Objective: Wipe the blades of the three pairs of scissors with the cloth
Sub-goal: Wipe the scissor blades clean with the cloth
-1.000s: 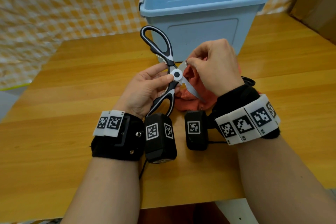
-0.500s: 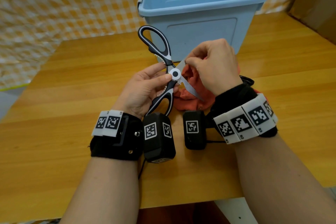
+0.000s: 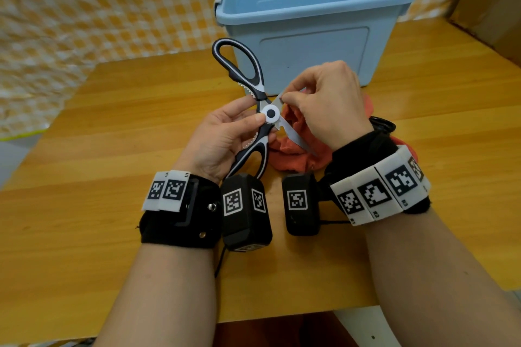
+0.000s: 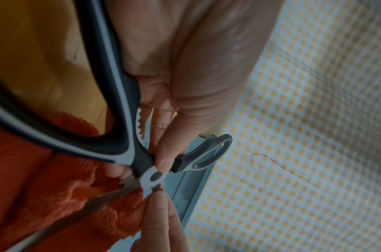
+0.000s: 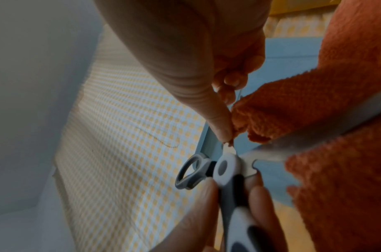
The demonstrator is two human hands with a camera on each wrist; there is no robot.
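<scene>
As before, both hands (image 3: 225,141) hold scissors (image 3: 262,118), cloth (image 3: 296,149).

Bare wooden table (image 3: 112,166) fills the left and lower parts of the head view; a hand could pass there unobstructed. More bare surface lies at the right, between the centre of the frame and the right edge. The blue bin (image 3: 310,45) stands at upper centre, blocking passage toward the back of the table. Directly in front of it, the centre is occupied by the open scissors (image 3: 255,110), the left hand (image 3: 222,141), the right hand (image 3: 327,110) and the orange cloth (image 3: 293,155) beneath them. A black loop handle (image 3: 382,124) lies just right of the right wrist. Brown cardboard (image 3: 493,8) closes the upper right corner.
</scene>
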